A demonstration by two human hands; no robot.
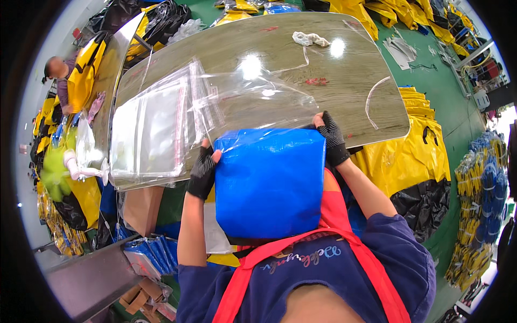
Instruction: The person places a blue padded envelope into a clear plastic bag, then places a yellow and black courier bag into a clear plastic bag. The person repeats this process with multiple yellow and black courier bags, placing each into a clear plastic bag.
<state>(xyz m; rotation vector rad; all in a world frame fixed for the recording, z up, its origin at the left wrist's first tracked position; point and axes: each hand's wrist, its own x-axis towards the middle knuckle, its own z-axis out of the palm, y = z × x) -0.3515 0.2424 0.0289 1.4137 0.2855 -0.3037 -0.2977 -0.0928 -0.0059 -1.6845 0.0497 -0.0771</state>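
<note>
A folded blue woven-plastic bag [269,180] leans between my body and the table's near edge. A clear plastic bag [264,105] spreads over the tabletop, and its near end overlaps the blue bag's upper edge. My left hand [203,169], in a black fingerless glove, grips the blue bag's upper left corner. At the opposite corner, my right hand [332,139] is closed, thumb and fingers pinching the edge where the blue bag and clear film meet. Whether the blue bag is inside the film cannot be made out.
A stack of clear plastic bags [151,126] covers the table's left part. A crumpled white cloth [311,39] lies on the far side. Yellow sheeting [406,153] hangs at the right. Another person [59,75] works at the far left, beside yellow bags. Bundled goods [484,188] stand at the right.
</note>
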